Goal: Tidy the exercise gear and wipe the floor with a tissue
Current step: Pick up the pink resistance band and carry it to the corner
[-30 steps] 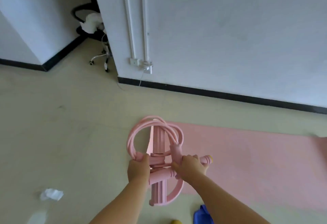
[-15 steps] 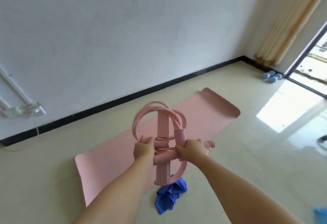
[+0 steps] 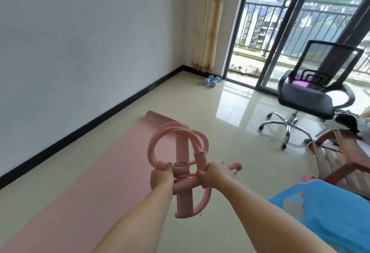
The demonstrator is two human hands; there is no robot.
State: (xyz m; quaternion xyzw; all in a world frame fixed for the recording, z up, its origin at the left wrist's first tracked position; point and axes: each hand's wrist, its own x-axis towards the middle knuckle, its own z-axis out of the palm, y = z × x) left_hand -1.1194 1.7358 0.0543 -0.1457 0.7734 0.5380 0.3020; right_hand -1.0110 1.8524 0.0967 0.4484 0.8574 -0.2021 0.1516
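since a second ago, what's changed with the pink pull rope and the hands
Nothing was let go: the left hand and right hand still grip the bundled pink pull rope the same way. The view swung right along the pink mat, bringing the office chair and dumbbells into sight.

Floor (image 3: 230, 112): pale glossy tile, with window light reflecting near the glass door. A black skirting strip (image 3: 100, 124) ran along the base of the white wall.

Lying directly on the floor:
- pink exercise mat (image 3: 96, 182), unrolled flat, its long side running near the wall and its far end rounded.
- two light blue dumbbells (image 3: 211, 81), side by side in the far corner, just beside the curtain foot and the door frame.
- black office chair (image 3: 288, 124) standing on its chrome wheeled base, near the door.
- wooden furniture piece (image 3: 344, 160) at right edge; kind could not be told.
- small pink item (image 3: 309, 177) beside it, unidentified.
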